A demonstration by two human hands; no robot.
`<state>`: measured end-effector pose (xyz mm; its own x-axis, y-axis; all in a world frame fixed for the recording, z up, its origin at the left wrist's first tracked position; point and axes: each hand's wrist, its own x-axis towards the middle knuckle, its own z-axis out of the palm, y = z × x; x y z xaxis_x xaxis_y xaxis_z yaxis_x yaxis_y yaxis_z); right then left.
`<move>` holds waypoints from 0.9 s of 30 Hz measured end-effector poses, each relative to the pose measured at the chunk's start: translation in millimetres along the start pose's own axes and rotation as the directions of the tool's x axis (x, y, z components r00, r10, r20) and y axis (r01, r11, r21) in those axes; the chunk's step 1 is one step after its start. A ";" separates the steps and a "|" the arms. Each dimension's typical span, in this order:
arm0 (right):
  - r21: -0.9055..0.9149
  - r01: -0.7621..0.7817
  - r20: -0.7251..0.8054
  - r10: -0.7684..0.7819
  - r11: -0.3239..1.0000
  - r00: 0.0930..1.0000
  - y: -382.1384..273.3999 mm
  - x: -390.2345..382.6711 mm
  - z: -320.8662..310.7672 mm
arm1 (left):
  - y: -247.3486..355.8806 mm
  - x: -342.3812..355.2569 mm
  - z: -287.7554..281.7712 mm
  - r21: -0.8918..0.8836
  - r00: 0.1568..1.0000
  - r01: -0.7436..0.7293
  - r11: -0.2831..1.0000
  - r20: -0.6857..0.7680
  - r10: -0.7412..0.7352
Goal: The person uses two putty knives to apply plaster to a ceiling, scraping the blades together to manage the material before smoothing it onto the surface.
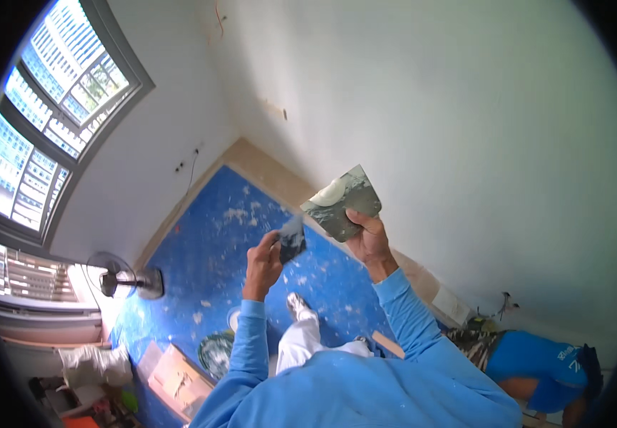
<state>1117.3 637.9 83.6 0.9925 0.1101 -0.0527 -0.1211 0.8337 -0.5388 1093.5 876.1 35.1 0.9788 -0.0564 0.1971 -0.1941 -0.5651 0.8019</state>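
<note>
My left hand (263, 265) is closed on a small putty knife (292, 242), whose dark blade is smeared with white. A little to the right and higher, my right hand (370, 246) grips a wider, grey-green putty blade (358, 192), thumb on its face. A lump of white putty (328, 193) sits along that blade's upper left part. The two tools are held close together, above the floor in front of the wall corner.
Blue, splattered floor covering (208, 214) meets the white walls (465, 128). Windows (59, 143) and a fan (148, 284) are left; a bucket (216, 354), cardboard (173, 374) and sack (94, 367) lie lower left. A co-worker in blue (536, 364) bends down at lower right.
</note>
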 end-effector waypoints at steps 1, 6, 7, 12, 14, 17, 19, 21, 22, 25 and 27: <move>-0.038 0.019 0.035 -0.018 0.999 0.999 -4.5 16.5 10.1 | -35.5 9.6 6.1 -0.412 0.976 0.183 0.893 -0.033 -0.215; -0.863 0.476 0.466 -0.095 0.173 0.880 -28.8 71.4 41.2 | -29.8 92.8 12.5 -0.934 0.889 0.355 0.026 0.329 -0.317; -0.811 0.585 0.585 -0.064 -0.026 0.808 -31.5 78.9 40.5 | -14.7 108.0 20.8 -0.948 0.905 0.316 -0.033 0.311 -0.289; -0.746 0.562 0.601 0.002 -0.356 0.799 -48.6 106.6 26.9 | 13.0 154.8 31.6 -0.961 0.953 0.277 -0.015 0.276 -0.122; -0.752 0.551 0.611 -0.068 -0.362 0.789 -52.9 117.2 19.5 | 17.0 172.9 36.7 -0.966 0.966 0.253 0.052 0.248 -0.078; -0.782 0.481 0.578 -0.172 -0.395 0.798 -60.6 130.6 -3.1 | 25.8 199.4 51.1 -0.952 0.959 0.279 0.125 0.270 -0.084; -0.822 0.406 0.513 -0.209 -0.399 0.833 -65.8 143.4 -22.8 | 30.2 217.6 52.0 -0.939 0.954 0.300 0.166 0.297 -0.042; -0.871 0.307 0.403 -0.199 -0.384 0.894 -66.7 145.1 -45.5 | 23.7 229.3 56.0 -0.927 0.941 0.331 0.175 0.337 0.004; -0.948 0.206 0.253 -0.183 -0.241 0.950 -61.9 142.5 -68.2 | 24.2 234.0 58.0 -0.913 0.928 0.366 0.179 0.373 0.002; -0.866 -0.095 -0.237 -0.236 0.490 0.942 -63.7 141.2 -114.1 | 34.2 275.3 67.3 -0.886 0.898 0.412 0.212 0.435 0.072; -0.281 0.165 -0.487 -0.289 0.945 0.824 -47.2 113.6 -140.6 | 37.3 280.0 76.5 -0.900 0.935 0.314 0.303 0.349 0.067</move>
<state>1238.0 535.0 -15.2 0.8606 -0.4135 -0.2972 0.0539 0.6543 -0.7543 1365.5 776.3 77.0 0.9247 -0.3784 0.0412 0.1893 0.5512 0.8126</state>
